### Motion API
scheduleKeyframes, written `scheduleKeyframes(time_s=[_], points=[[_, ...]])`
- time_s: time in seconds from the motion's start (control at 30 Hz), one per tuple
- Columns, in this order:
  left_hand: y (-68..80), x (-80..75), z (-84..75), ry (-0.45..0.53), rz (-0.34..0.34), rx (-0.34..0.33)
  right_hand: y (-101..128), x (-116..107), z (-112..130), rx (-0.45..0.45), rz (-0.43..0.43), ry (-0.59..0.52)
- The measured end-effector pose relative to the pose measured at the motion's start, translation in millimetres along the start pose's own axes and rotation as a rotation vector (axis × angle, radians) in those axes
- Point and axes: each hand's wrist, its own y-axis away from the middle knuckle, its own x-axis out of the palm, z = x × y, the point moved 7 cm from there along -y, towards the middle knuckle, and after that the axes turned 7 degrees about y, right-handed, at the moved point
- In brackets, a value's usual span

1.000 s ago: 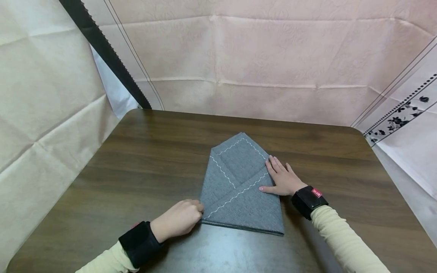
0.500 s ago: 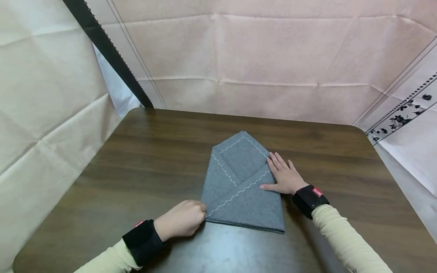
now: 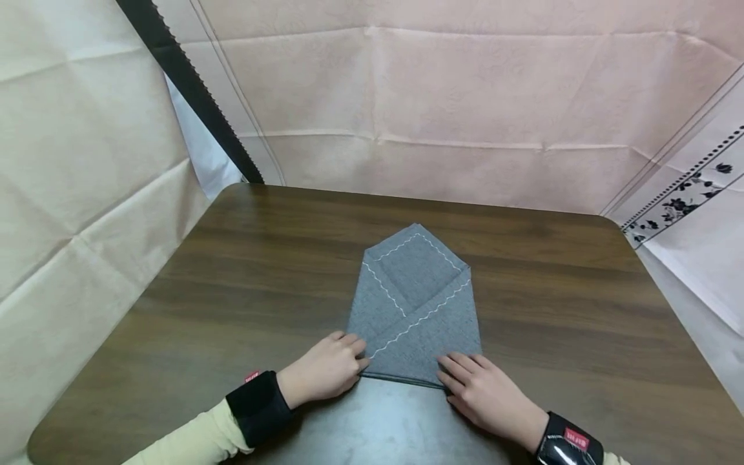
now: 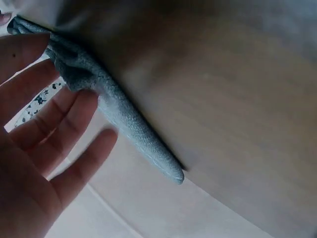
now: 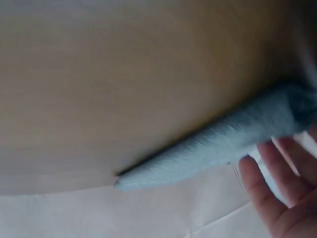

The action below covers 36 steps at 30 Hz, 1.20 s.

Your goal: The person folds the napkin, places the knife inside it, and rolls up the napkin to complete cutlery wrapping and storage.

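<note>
A folded grey-blue cloth (image 3: 415, 303) with white wavy lines lies on the brown table, its pointed end away from me. At its near left corner my left hand (image 3: 325, 367) pinches the edge; in the left wrist view the cloth (image 4: 133, 129) looks bunched by the fingertips, while the other fingers spread loosely. My right hand (image 3: 488, 395) rests its fairly straight fingers on the near edge, right of the middle. In the right wrist view its fingers (image 5: 262, 191) touch the cloth's upper side; the thumb is not seen there.
The wooden table (image 3: 261, 271) has rounded far corners. Pale cloth sheets (image 3: 453, 97) hang behind and at the left, one bordered by a dark band (image 3: 194, 90). A floral strip (image 3: 677, 203) shows at the right.
My right hand has left the cloth's right side and come down to its near edge. My left hand stays at the near left corner, slightly further right, its fingers less tightly curled.
</note>
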Motion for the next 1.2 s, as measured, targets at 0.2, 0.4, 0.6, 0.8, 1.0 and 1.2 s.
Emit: scheduleKeyframes(time_s=[0.2, 0.4, 0.6, 0.8, 1.0, 1.2], points=[[-3.6, -1.7, -6.2, -0.048, -0.026, 0.013, 8.2, -2.0, 12.8, 0.019, -0.061, 0.122], [-17.5, 0.7, -19.7, -0.164, -0.018, 0.059, -3.3, -4.8, 16.9, 0.018, -0.082, 0.183], [-28.8, 0.4, -22.9, -0.187, -0.041, 0.061, -10.6, -5.7, 19.1, 0.005, -0.113, 0.276], [-33.0, 3.1, -13.0, -0.100, 0.004, 0.065, -11.0, -5.1, 11.1, 0.081, -0.065, 0.154], [-32.6, 3.0, 2.6, 0.124, 0.032, 0.022, -15.4, -4.3, 15.3, 0.103, -0.074, 0.219], [-27.9, 4.9, 12.6, 0.314, 0.065, -0.076, -21.7, -3.6, 13.6, 0.100, -0.092, 0.277]])
